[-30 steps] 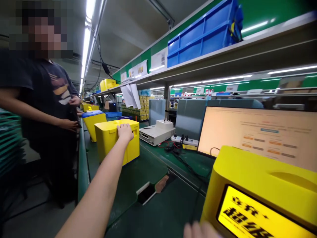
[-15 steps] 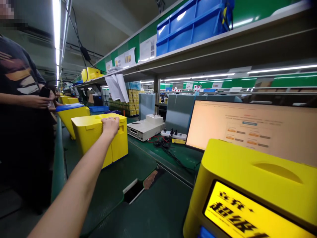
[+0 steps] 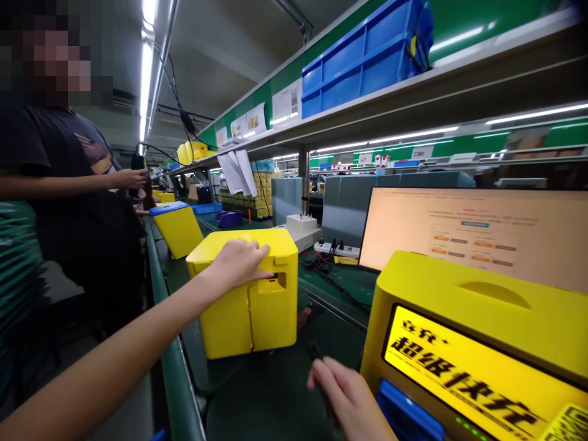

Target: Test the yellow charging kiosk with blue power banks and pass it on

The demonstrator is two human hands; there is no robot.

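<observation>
Left hand [image 3: 239, 264] grips yellow box [image 3: 248, 294]; contents hidden, seemingly closed.

Left arm stretched forward across frame, bare forearm, wrist straight. Left hand [image 3: 239, 262] palm down, fingers curled over an edge, thumb tucked under. Right hand [image 3: 346, 395] low at the bottom edge, fingers extended forward and loosely together, partly cut off by the frame.

Single head-worn view, looking forward and slightly down along the green bench [image 3: 275, 392], close over both hands.
</observation>
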